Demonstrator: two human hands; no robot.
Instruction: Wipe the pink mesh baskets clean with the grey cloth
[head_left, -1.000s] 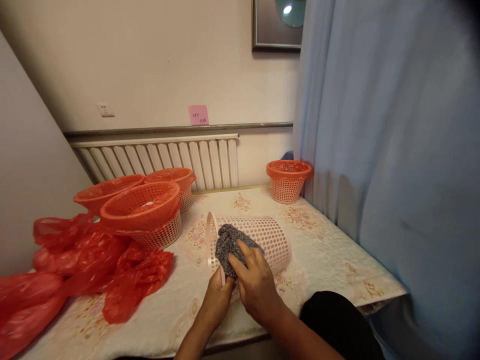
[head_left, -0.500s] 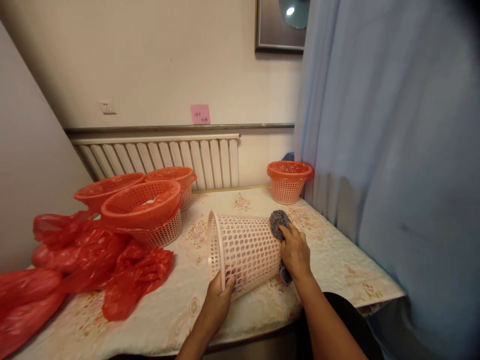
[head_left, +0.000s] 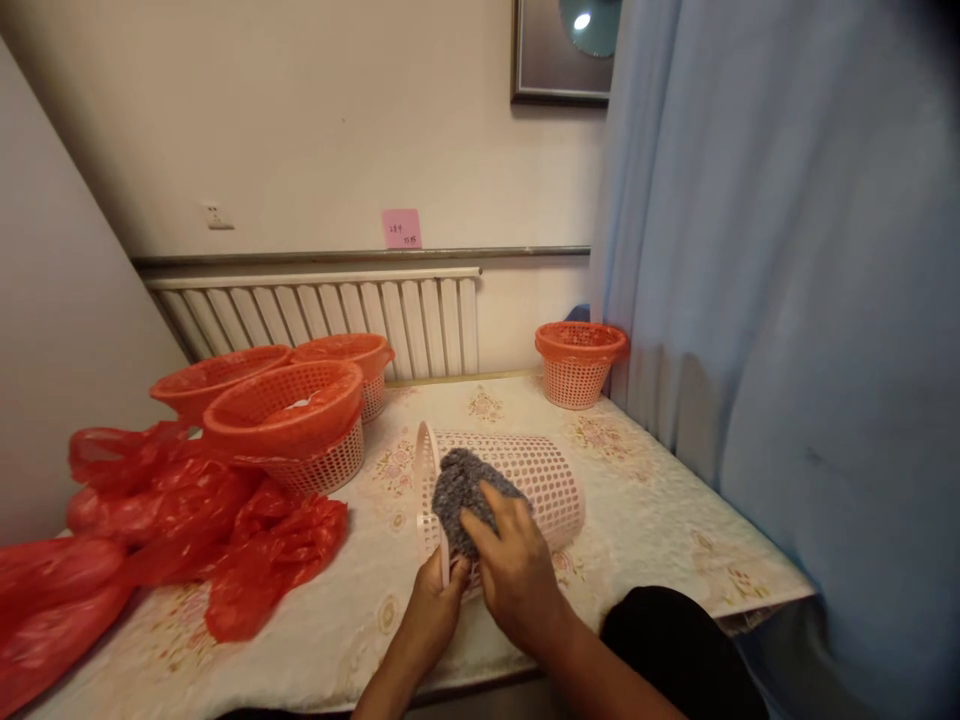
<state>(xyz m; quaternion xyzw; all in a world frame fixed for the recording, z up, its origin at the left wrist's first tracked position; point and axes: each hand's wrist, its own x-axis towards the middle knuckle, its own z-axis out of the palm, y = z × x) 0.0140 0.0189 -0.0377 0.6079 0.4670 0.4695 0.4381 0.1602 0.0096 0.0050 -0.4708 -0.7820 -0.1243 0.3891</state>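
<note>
A pale pink plastic wastebasket (head_left: 551,485) with perforated walls lies on its side, its mouth facing left. My left hand (head_left: 439,605) grips the near part of its rim, thumb outside. With my right hand (head_left: 517,560) I press a grey cloth (head_left: 465,495) against the basket's side, close to the rim. The fingers are bent over the cloth, which covers part of the holes.
Several baskets lined with red bags stand at the left, one of them in front (head_left: 337,465). Loose red plastic bags (head_left: 172,500) lie beside them. Another lined basket (head_left: 576,380) stands back right, near a blue curtain (head_left: 750,300). A flowered cloth covers the table (head_left: 330,640).
My right hand has slid the grey cloth leftward along the wastebasket, from its base end to near the rim. My left hand and the basket have stayed in place.
</note>
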